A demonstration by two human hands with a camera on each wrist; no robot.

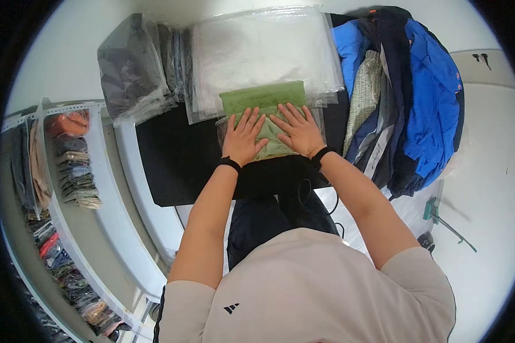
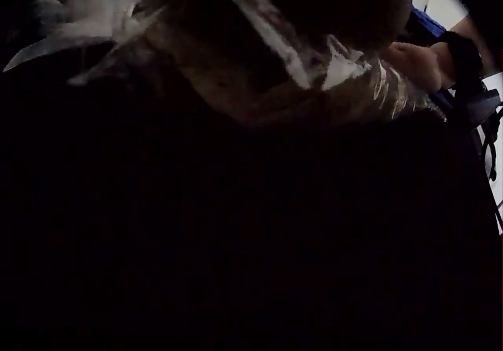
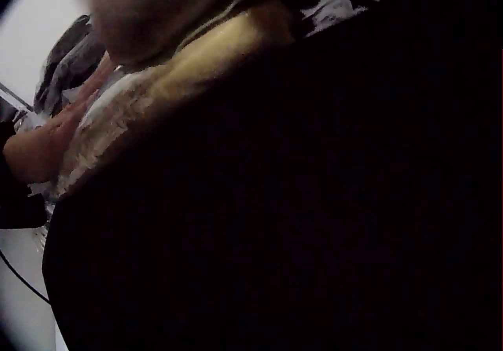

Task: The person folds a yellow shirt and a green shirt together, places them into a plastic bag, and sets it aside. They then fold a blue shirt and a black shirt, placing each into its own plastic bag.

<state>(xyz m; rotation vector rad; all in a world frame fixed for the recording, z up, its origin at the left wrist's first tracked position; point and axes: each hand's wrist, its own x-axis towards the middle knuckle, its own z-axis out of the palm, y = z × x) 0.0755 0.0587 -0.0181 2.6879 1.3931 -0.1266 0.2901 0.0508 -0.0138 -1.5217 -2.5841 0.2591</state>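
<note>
Head view: clear bags (image 1: 263, 51) far, bagged dark clothes (image 1: 133, 80) far left.
Green cloth (image 1: 263, 96): middle of your bench (image 1: 177, 177), plastic (image 1: 319, 119) at its sides.
Grip: released; your left hand (image 1: 245, 137) and right hand (image 1: 299, 131) flat on it.
Right: heaped jackets (image 1: 432, 108).

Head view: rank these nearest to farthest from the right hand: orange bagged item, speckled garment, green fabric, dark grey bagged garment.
1. Green fabric: directly under the right hand, touching it.
2. Speckled garment: to its right, in the clothes pile.
3. Dark grey bagged garment: across to the left, at the table's far corner.
4. Orange bagged item: farther left, on the shelf.
</note>
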